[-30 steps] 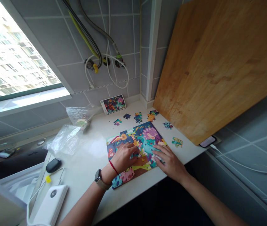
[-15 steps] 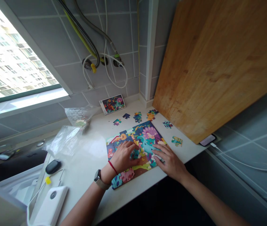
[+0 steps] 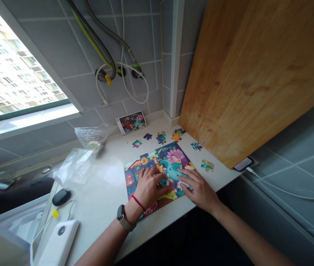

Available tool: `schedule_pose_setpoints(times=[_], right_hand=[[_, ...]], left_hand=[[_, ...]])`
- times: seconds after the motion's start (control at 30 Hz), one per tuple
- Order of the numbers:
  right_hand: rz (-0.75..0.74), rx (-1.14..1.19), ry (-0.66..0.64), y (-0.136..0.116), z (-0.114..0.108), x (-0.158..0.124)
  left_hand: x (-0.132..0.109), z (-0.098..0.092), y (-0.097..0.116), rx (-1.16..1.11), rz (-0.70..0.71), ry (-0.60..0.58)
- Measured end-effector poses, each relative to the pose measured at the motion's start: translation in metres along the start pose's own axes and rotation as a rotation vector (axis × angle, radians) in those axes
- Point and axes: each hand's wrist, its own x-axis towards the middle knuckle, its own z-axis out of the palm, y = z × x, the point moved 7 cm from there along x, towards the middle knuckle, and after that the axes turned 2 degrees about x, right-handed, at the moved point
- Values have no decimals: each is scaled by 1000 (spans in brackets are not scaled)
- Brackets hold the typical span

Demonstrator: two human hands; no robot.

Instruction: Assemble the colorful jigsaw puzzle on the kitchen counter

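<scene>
A colourful jigsaw puzzle (image 3: 170,159), mostly put together, lies on the white counter (image 3: 104,195) near its front edge. My left hand (image 3: 149,184) lies on the puzzle's middle, fingers spread and pressing down on the pieces. My right hand (image 3: 198,188) rests flat on the puzzle's lower right part, fingers stretched toward the left. Neither hand holds a piece. Several loose pieces (image 3: 162,137) lie behind the puzzle, one more loose piece (image 3: 207,165) to its right. A small reference picture (image 3: 131,122) leans against the tiled wall.
A big wooden board (image 3: 251,74) leans on the right wall over a phone (image 3: 243,163) with a cable. Clear plastic bags (image 3: 76,166) lie left of the puzzle. A dark case (image 3: 60,197) and a white device (image 3: 58,240) sit at the front left.
My left hand has slid a little toward me over the puzzle's middle. My right hand has stayed about where it was. The view has shifted slightly.
</scene>
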Motion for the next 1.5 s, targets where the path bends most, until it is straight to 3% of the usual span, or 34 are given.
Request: schedule_pose_setpoints(times=[0.3,0.43,0.53,0.67,0.77,0.87,0.97,1.07,1.2,1.33,1.5], right_hand=[[-2,1,8,0,0,-1],[13,16,2,3,1,-2],[26,15,-22,5,2,-2],[26,19,-28,5,2,-2],[25,35,-20,6,1,-1],[14,52,-44,8,2,-2],[3,58,-62,11,4,-6],[-7,68,-52,15,4,-11],[-33,40,-126,18,10,-11],[-9,-21,-238,20,19,-8],[-89,-65,-275,29,13,-9]], left_hand=[[1,4,-1,-17,55,-3],[6,-10,-9,-141,100,33],[13,-34,-41,-318,1,188],[15,-54,-98,-441,-264,375],[10,-60,-115,-465,-334,428],[-11,-64,-110,-430,-347,435],[-51,-62,-84,-264,-242,331],[-102,-47,-58,-97,-138,201],[-153,-26,-45,84,-193,159],[-163,-11,-42,175,-240,107],[-157,-13,-40,141,-271,119]])
